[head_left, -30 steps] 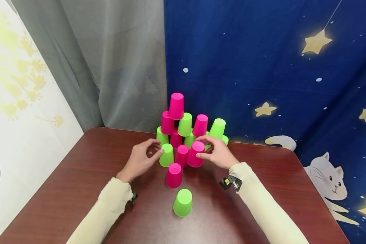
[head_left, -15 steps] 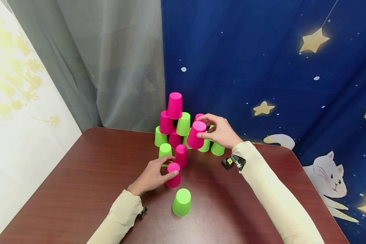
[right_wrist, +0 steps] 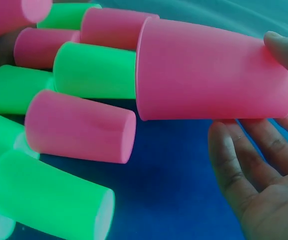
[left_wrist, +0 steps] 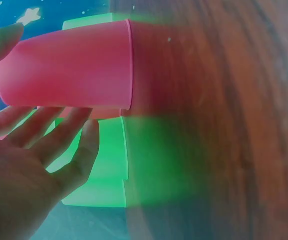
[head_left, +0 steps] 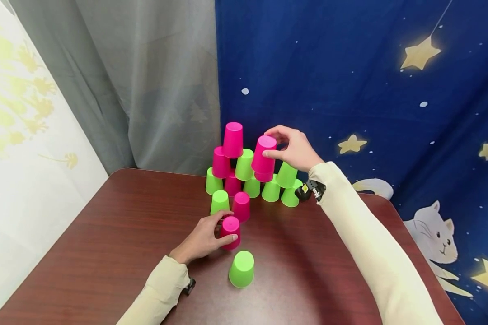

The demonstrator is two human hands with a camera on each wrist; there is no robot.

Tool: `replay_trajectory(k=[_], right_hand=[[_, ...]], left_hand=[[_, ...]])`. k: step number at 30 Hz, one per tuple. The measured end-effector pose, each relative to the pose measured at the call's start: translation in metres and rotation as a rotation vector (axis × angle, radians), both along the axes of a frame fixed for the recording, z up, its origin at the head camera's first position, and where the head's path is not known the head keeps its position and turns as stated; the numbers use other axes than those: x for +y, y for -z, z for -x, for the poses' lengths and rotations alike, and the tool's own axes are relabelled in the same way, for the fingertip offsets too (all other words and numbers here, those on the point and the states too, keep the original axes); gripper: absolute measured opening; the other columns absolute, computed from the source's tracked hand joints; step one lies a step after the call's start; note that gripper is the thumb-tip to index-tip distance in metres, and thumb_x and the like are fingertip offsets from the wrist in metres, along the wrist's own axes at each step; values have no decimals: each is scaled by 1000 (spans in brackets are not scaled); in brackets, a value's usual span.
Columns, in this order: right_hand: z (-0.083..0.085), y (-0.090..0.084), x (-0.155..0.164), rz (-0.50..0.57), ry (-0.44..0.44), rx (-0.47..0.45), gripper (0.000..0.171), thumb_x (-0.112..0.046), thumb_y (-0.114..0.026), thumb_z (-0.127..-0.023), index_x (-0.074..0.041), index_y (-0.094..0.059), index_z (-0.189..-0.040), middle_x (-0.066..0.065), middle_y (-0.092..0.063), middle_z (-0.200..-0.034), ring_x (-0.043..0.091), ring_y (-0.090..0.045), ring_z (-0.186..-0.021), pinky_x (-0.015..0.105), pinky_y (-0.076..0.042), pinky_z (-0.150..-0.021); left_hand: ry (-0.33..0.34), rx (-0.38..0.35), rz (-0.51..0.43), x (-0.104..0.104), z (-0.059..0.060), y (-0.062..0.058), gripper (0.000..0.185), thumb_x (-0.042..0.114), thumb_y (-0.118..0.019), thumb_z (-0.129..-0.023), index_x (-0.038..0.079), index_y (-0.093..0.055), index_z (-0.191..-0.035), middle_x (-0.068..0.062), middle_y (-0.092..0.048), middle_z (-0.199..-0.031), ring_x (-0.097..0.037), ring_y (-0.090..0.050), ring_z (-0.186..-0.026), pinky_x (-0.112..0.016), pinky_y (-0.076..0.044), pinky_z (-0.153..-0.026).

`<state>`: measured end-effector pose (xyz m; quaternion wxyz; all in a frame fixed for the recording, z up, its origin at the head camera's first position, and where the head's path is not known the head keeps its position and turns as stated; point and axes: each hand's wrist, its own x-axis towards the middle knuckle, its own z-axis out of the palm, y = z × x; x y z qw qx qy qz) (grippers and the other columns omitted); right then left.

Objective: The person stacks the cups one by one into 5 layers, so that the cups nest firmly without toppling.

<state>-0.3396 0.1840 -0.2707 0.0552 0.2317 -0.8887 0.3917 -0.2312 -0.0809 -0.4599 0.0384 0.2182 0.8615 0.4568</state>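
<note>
My right hand (head_left: 273, 143) pinches an upturned pink cup (head_left: 264, 159) by its top, high at the right side of a stack of pink and green cups (head_left: 232, 155). Whether that cup rests on the cups below I cannot tell. In the right wrist view the held pink cup (right_wrist: 213, 70) lies between thumb and fingers (right_wrist: 233, 155). My left hand (head_left: 223, 228) grips another upturned pink cup (head_left: 230, 231) standing on the table (head_left: 105, 234) in front of the stack. The left wrist view shows this cup (left_wrist: 69, 67) in my fingers (left_wrist: 59, 135), a green cup (left_wrist: 99, 165) beside it.
A lone upturned green cup (head_left: 241, 269) stands nearest to me. Two more cups, green (head_left: 219, 201) and pink (head_left: 241, 206), stand just before the stack. A grey curtain (head_left: 146, 81) and a blue starry backdrop (head_left: 349, 81) hang close behind the table's far edge.
My right hand lifted its pink cup from table level up to the stack's upper right. My left hand moved from the green cup back to the front pink cup and took hold.
</note>
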Motion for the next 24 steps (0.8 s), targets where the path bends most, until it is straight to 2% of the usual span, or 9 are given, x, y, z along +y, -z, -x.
replay_trajectory(k=[6,13,19,24], right_hand=[[15,-6,-8,-32,74,3,47,-23,-81,-84,-10,-65,-126,13,-71,-114,25,-67,-106,42,-52,-98],[31,0,-19,-28,182,-18,50,-24,-81,-85,-8,-63,-128,14,-71,-117,26,-67,-108,40,-54,-96],[39,4,-26,-32,215,-18,50,-25,-80,-85,-8,-64,-128,14,-73,-117,26,-68,-108,40,-54,-96],[42,4,-31,-47,225,-23,49,-25,-79,-85,-8,-64,-129,15,-73,-118,27,-67,-110,41,-54,-97]], left_hand=[[15,-3,-22,-4,-1,-2,59,26,-79,-86,10,-53,-137,-3,-67,-122,-18,-69,-107,-39,-58,-94],[21,23,-52,-8,-4,-3,59,19,-81,-85,8,-54,-136,-1,-66,-124,-20,-69,-112,-39,-57,-97],[13,60,-55,-9,-5,-2,54,17,-82,-83,13,-57,-131,0,-67,-121,-19,-71,-109,-38,-58,-95],[16,63,-46,-8,-4,-3,51,17,-81,-84,14,-58,-130,1,-68,-119,-17,-71,-107,-38,-59,-93]])
